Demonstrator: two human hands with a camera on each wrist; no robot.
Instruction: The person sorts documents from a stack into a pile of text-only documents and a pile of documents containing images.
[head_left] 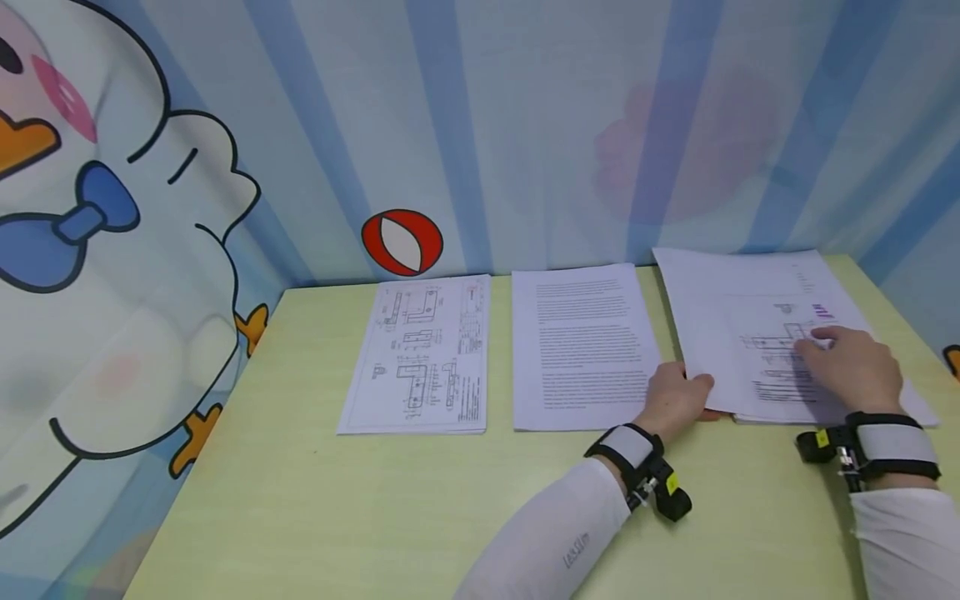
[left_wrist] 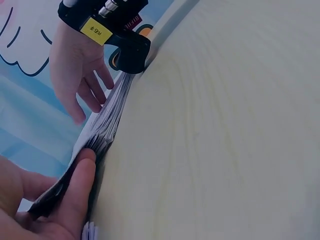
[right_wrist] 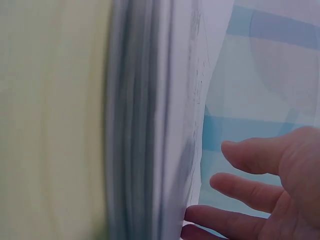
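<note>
So the right-hand paper stack [head_left: 738, 304] sits at the counter's [head_left: 390, 508] right end, long axis running near to far. Left hand [head_left: 673, 400] pinches its near-left corner, stack off rightward; right hand [head_left: 857, 367] is nearer the middle, fingers loosely spread.

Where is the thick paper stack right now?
The thick paper stack is at the head view's right, on the table beside the text pages, its near-left corner gripped by the left hand.
</note>
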